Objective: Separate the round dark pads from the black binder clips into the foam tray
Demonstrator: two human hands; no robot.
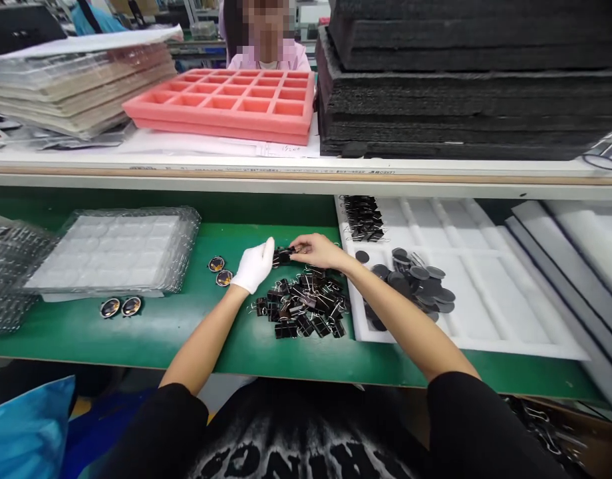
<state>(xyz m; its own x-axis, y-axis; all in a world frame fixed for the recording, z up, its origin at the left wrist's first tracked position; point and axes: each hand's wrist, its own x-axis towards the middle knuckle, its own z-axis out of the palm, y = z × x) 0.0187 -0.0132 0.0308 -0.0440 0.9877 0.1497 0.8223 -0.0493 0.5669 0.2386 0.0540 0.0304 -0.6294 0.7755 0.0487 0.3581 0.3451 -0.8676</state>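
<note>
My left hand point(254, 267), in a white glove, is closed on a black binder clip point(282, 257), perhaps more than one in a row. Bare, my right hand point(318, 251) pinches the other end of the same black piece; its fingertips hide part of it. Just below both hands lies a loose pile of black binder clips point(306, 303) with silver wire handles. Two pairs of small round pieces with a dark, gold-patterned face sit to the left, one pair point(220, 271) beside my gloved hand and another pair point(121, 307) farther off.
At right, a white foam tray point(465, 299) holds stacked binder clips point(363, 218) and black discs point(420, 283). Clear plastic trays point(116, 253) are stacked at left. A shelf point(266, 174) crosses above, bearing a pink foam tray point(226, 123) and black foam sheets point(460, 113). A person sits opposite.
</note>
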